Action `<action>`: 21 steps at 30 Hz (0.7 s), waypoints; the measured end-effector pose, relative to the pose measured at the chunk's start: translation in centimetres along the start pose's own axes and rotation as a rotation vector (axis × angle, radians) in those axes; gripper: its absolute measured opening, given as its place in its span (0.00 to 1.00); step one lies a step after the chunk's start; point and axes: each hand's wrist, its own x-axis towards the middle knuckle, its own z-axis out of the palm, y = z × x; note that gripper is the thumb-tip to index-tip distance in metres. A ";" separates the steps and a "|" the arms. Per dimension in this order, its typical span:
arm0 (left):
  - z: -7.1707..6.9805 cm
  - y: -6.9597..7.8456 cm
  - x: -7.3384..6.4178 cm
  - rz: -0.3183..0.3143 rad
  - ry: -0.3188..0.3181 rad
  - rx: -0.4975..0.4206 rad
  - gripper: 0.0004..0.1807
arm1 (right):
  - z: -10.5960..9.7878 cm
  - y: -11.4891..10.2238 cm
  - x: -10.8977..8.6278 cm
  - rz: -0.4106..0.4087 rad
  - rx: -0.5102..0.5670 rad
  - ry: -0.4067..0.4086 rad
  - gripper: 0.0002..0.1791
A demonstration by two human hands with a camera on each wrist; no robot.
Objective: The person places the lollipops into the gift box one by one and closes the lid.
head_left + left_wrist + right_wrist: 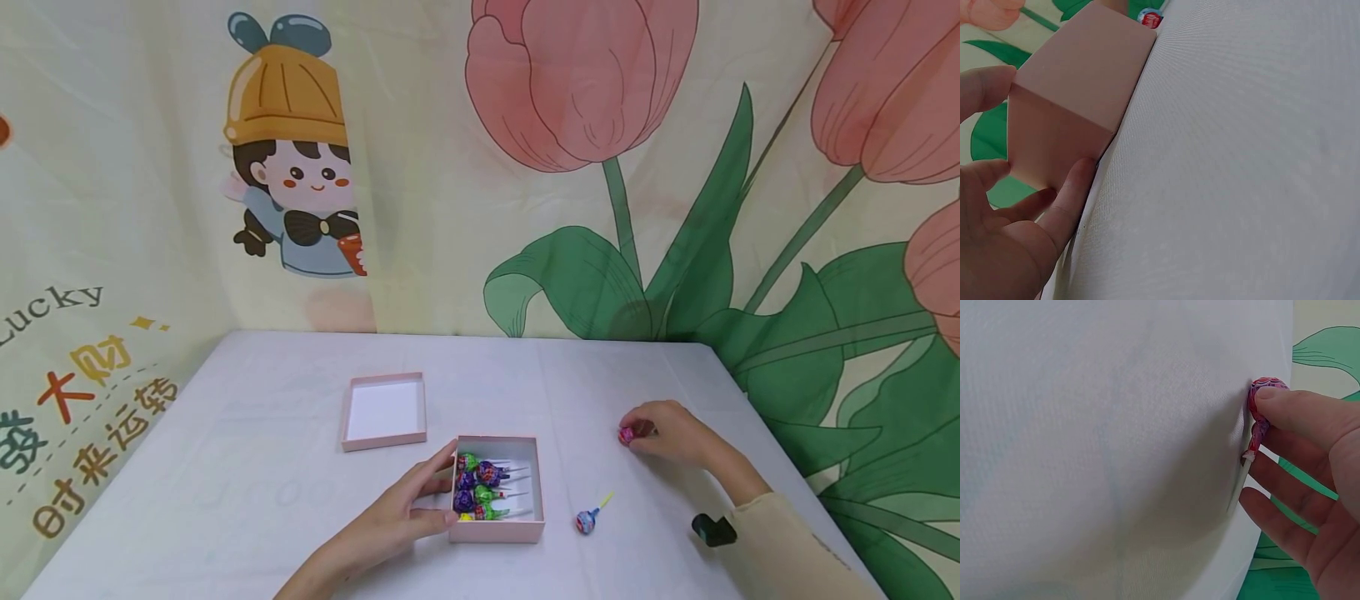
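Observation:
In the head view an open pink box (498,532) stands on the table, with several wrapped lollipops (487,493) in green, purple and yellow inside, sticks pointing right. My left hand (401,507) holds the box at its left side, thumb near the front corner, fingers along the left wall, as the left wrist view of the box (1079,69) shows. My right hand (675,435) pinches a red-and-purple lollipop (1259,422) by its wrapped head; its white stick points down along the cloth. Between box and right hand lies a blue-and-red lollipop (586,522) with a yellow stick.
Behind the box, to the left, a shallow pink lid (384,443) lies with its white inside up. A white cloth (262,467) covers the table. A printed curtain with tulips (585,83) hangs at the back. A black object (714,531) sits at the right sleeve.

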 end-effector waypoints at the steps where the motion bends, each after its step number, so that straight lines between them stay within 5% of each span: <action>1: 0.0 0.0 0.0 -0.001 0.000 -0.001 0.48 | 0.0 0.1 0.0 0.011 0.002 -0.001 0.13; 21: 0.0 -0.1 0.0 0.011 -0.002 0.002 0.48 | -0.4 -2.2 0.2 -0.075 -0.023 0.007 0.11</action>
